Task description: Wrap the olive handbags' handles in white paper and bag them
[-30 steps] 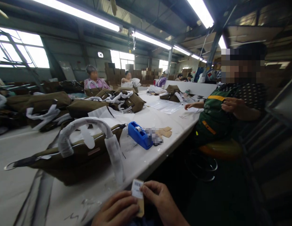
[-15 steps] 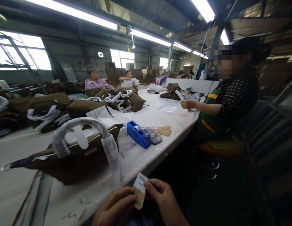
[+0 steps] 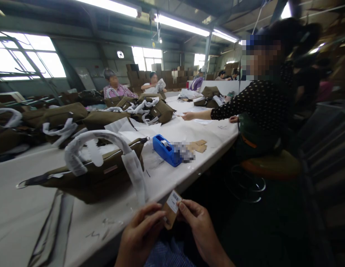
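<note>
A small brown tag with a white barcode label is held up between my two hands, just off the table's near edge. My left hand pinches its lower left side. The thumb and fingers of my right hand are closed on its right edge. Beyond them on the table stands an olive bag, its handle wrapped in white padding. A blue tape dispenser lies to the right of the bag, beside several brown tags.
More olive bags with wrapped handles lie across the white table. At the right sits a person in a dotted top, one arm over the table. Grey straps lie at the near left. Other people are farther back.
The seated person at the right has leaned in and reached farther across the table. My hands and the tag appear slightly higher and farther right, as the camera view has shifted.
</note>
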`<state>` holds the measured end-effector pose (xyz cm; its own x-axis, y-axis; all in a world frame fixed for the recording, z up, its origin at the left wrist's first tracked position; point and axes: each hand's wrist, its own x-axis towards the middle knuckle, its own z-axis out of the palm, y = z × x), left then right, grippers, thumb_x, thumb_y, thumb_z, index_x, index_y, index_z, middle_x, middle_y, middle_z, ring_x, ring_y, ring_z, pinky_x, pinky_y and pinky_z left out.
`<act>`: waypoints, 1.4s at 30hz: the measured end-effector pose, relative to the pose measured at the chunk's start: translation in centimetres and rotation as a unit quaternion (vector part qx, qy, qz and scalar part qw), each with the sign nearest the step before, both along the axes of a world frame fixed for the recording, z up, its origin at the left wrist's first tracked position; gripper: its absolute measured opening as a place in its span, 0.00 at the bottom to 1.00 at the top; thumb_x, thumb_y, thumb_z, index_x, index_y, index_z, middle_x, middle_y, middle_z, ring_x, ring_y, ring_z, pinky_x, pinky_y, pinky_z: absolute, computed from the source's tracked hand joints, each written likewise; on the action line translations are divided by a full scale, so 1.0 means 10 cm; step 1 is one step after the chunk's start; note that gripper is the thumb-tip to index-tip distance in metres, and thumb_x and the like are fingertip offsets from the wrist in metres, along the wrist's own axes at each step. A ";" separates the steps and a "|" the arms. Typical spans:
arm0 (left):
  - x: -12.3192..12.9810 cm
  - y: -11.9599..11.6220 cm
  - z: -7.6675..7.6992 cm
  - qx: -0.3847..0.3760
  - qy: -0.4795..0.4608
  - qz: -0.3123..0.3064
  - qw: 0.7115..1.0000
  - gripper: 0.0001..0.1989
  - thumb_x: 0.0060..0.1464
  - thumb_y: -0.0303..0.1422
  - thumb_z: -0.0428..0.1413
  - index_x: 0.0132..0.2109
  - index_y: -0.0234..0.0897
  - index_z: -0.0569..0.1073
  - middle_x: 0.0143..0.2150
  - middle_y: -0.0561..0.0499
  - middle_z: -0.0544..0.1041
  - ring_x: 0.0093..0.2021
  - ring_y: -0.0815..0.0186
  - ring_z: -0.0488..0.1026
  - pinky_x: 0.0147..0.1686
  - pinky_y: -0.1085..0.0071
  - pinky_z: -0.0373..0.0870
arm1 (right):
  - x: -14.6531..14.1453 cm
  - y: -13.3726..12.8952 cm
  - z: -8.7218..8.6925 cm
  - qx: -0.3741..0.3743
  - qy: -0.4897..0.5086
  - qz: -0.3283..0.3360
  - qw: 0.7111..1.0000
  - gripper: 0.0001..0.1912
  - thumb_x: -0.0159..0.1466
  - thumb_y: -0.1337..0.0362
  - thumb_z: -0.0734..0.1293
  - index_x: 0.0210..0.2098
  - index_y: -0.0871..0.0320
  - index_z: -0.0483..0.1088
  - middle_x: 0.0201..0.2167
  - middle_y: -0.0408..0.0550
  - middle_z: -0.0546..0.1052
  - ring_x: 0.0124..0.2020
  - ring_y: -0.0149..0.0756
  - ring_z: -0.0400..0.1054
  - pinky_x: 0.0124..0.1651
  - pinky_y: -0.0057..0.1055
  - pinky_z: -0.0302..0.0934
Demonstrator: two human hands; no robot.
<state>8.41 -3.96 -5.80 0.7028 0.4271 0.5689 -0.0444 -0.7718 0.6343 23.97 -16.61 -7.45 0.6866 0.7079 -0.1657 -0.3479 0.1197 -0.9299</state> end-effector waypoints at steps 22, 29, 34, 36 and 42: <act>0.11 0.07 0.10 -0.304 0.052 0.144 0.940 0.16 0.52 0.46 0.64 0.41 0.40 0.83 0.40 0.49 0.86 0.39 0.57 0.83 0.38 0.72 0.80 | 0.01 -0.04 0.03 0.003 0.014 -0.006 1.000 0.25 0.56 0.45 0.76 0.39 0.62 0.77 0.27 0.47 0.78 0.21 0.28 0.69 0.25 0.24 0.65; 0.11 0.10 0.03 -0.347 0.086 0.129 0.925 0.22 0.51 0.49 0.63 0.45 0.37 0.82 0.41 0.46 0.85 0.38 0.56 0.83 0.36 0.69 0.80 | -0.11 -0.01 0.03 -0.012 -0.058 0.061 0.996 0.25 0.59 0.42 0.73 0.37 0.61 0.76 0.25 0.48 0.78 0.19 0.29 0.69 0.26 0.26 0.64; 0.04 0.19 -0.04 -0.206 0.075 0.130 0.967 0.14 0.55 0.46 0.62 0.43 0.44 0.83 0.44 0.50 0.84 0.45 0.58 0.82 0.44 0.71 0.79 | -0.18 0.03 0.08 -0.051 -0.131 0.089 0.986 0.26 0.62 0.41 0.69 0.36 0.61 0.78 0.26 0.49 0.79 0.20 0.29 0.69 0.25 0.24 0.62; 0.01 0.22 -0.05 -0.150 0.063 0.114 0.980 0.11 0.58 0.44 0.61 0.44 0.48 0.83 0.45 0.53 0.84 0.46 0.62 0.81 0.45 0.75 0.78 | -0.19 0.04 0.11 -0.062 -0.174 0.098 0.978 0.23 0.64 0.45 0.68 0.35 0.60 0.79 0.28 0.50 0.79 0.21 0.30 0.69 0.26 0.24 0.62; -0.01 0.17 0.01 -0.058 0.020 0.037 0.997 0.09 0.61 0.38 0.60 0.48 0.52 0.81 0.46 0.57 0.84 0.46 0.67 0.82 0.48 0.80 0.76 | -0.19 0.10 0.10 -0.096 -0.227 0.119 0.962 0.15 0.66 0.55 0.67 0.32 0.60 0.77 0.25 0.48 0.78 0.21 0.30 0.69 0.26 0.23 0.61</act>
<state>8.27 -2.30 -5.66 0.6882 0.5390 0.4856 0.0363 -0.6941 0.7189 22.07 -15.58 -6.49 0.5406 0.8407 -0.0310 0.1023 -0.1023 -0.9895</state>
